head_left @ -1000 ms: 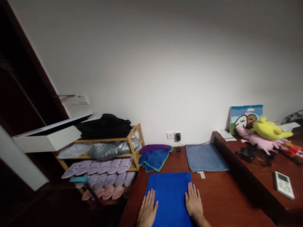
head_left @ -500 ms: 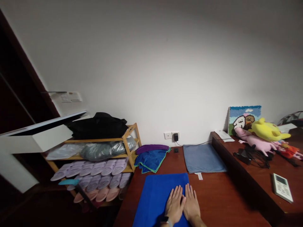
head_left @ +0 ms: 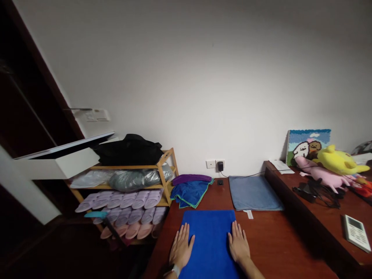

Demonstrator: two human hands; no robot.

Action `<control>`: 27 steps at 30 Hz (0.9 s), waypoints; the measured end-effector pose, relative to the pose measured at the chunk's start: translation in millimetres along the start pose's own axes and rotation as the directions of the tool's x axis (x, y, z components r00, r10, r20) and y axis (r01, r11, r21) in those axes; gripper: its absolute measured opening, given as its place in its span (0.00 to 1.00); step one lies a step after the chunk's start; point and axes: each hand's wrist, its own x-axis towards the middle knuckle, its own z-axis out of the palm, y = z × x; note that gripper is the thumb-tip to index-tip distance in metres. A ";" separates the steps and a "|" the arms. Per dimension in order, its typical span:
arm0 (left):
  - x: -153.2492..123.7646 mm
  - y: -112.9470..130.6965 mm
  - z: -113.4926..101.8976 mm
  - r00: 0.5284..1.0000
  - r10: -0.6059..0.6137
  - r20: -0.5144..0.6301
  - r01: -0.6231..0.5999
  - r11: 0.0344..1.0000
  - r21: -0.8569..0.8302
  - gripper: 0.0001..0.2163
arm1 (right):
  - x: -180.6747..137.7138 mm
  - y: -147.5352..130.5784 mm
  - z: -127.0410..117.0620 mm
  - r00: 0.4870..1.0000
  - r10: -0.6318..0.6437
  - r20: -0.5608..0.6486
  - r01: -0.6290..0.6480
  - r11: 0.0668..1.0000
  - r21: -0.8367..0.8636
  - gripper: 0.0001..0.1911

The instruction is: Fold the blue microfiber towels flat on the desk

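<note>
A bright blue cloth (head_left: 210, 244) lies flat on the reddish-brown table, its near end cut off by the bottom of the view. My left hand (head_left: 182, 245) rests flat on the cloth's left edge, fingers stretched forward, a watch on the wrist. Along the right edge lies my right hand (head_left: 238, 242), palm down with the fingers extended and the thumb over the cloth. Neither hand grips anything. Beyond the cloth sit a crumpled blue cloth with green trim (head_left: 190, 193), a purple cloth (head_left: 192, 178) and a flat grey-blue cloth (head_left: 253, 193) with a white tag.
To the left, a wooden rack (head_left: 165, 182) carries slippers, plastic-wrapped items and a black bag (head_left: 130, 151). On the raised surface at right lie plush toys (head_left: 334, 162), a black adapter (head_left: 306, 192) with cables and a white remote-like device (head_left: 357, 234). A plug (head_left: 220, 166) sits in the wall socket.
My left hand has moved left from beside my right hand to the cloth's left edge. My right hand stays at the right edge. The view has shifted slightly.
</note>
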 end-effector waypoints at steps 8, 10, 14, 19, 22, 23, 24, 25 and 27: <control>1.2 -4.0 6.3 1.000 0.003 -0.008 -0.003 1.000 0.006 0.33 | 19.3 3.2 -4.1 0.999 -0.033 -0.027 0.032 0.999 -0.021 0.35; 2.9 -5.2 6.4 1.000 0.011 -0.022 -0.011 1.000 0.018 0.32 | 19.9 4.5 -0.6 0.999 -0.032 -0.037 0.032 0.999 -0.021 0.35; 13.6 23.4 0.7 0.995 0.027 -0.092 -0.027 1.000 -0.009 0.30 | 20.7 5.7 3.4 0.998 -0.031 -0.048 0.031 1.000 -0.002 0.35; 28.4 126.9 4.3 0.928 0.368 -0.051 -0.371 0.915 -0.157 0.28 | 20.9 7.6 4.0 0.998 -0.051 -0.038 0.050 0.999 -0.009 0.34; 31.8 171.7 19.1 0.880 0.475 -0.006 -0.464 0.858 -0.220 0.27 | 21.6 9.7 7.1 0.995 -0.094 -0.012 0.094 0.995 -0.041 0.33; 32.7 175.4 23.6 0.878 0.479 0.000 -0.467 0.856 -0.225 0.27 | 22.1 10.2 8.3 0.995 -0.098 -0.010 0.098 0.994 -0.044 0.33; 33.7 172.6 26.8 0.880 0.474 0.002 -0.462 0.859 -0.221 0.27 | 22.8 10.4 9.4 0.996 -0.094 -0.014 0.093 0.995 -0.042 0.33; 34.8 163.4 28.3 0.887 0.461 0.004 -0.450 0.868 -0.210 0.27 | 23.4 10.3 10.1 0.997 -0.079 -0.024 0.078 0.996 -0.035 0.33; 36.8 129.1 26.0 0.921 0.389 0.013 -0.381 0.910 -0.165 0.28 | 24.3 9.3 10.2 0.998 -0.046 -0.046 0.045 0.999 -0.024 0.34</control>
